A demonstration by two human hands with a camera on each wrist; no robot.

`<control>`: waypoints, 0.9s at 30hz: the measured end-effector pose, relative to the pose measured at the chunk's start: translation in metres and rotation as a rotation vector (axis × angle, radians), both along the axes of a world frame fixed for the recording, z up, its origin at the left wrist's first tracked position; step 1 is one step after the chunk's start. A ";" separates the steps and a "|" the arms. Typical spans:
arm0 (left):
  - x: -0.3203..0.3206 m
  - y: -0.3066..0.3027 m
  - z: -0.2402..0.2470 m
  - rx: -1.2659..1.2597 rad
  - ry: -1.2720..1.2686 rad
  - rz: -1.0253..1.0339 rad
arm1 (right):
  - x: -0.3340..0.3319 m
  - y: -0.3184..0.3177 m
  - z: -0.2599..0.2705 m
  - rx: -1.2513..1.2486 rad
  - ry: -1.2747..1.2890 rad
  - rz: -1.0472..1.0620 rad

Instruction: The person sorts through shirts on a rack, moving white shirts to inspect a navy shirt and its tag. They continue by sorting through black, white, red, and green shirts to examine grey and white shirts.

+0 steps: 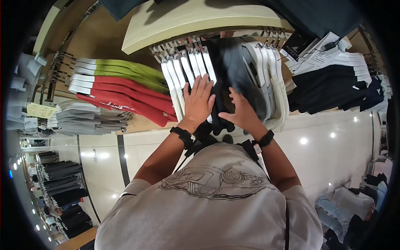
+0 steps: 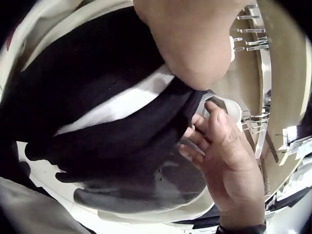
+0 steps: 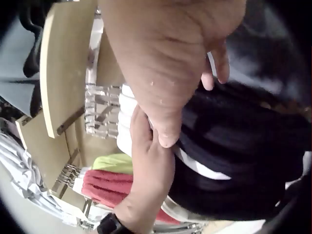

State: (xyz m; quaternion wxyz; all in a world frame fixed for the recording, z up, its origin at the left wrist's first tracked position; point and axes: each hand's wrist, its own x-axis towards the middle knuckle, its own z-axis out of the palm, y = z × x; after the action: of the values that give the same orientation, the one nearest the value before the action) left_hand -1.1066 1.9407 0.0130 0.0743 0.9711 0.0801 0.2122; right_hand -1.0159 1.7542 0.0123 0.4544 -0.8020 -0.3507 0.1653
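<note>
My left hand (image 1: 199, 100) rests, fingers extended, on a row of white hangers (image 1: 180, 66) and the dark garments beside them. To its right, my right hand (image 1: 243, 112) is held with thumb and fingers apart at the edge of a blurred dark grey garment (image 1: 237, 62). Black garments (image 2: 97, 58) with a white strip (image 2: 117, 105) between them fill the left wrist view, where the fingertips of my right hand (image 2: 224, 165) reach behind dark cloth. The right wrist view has my left hand (image 3: 151, 163) beside black cloth (image 3: 224, 136).
A pale wooden shelf (image 1: 200, 16) runs above the rail. Green (image 1: 129, 73) and red garments (image 1: 125, 93) hang at left, navy ones (image 1: 325, 87) at right, with paper tags (image 1: 318, 52) above them. Behind lies a light tiled floor (image 1: 325, 137), with more clothing racks (image 1: 62, 179) at far left.
</note>
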 end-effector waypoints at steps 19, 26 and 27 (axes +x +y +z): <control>-0.044 0.027 -0.001 0.050 0.058 0.012 | -0.021 0.063 -0.016 -0.141 -0.219 -0.190; -0.044 0.045 -0.007 0.048 -0.008 -0.039 | -0.001 0.065 -0.014 -0.205 -0.240 -0.282; -0.046 0.047 -0.007 0.042 -0.010 -0.040 | 0.004 0.060 -0.014 -0.245 -0.279 -0.308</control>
State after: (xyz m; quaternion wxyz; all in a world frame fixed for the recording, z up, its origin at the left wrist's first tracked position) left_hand -1.1527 1.9879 0.0058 0.0586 0.9728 0.0559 0.2171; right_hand -1.0115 1.8141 -0.0017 0.3205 -0.9103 -0.2610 0.0233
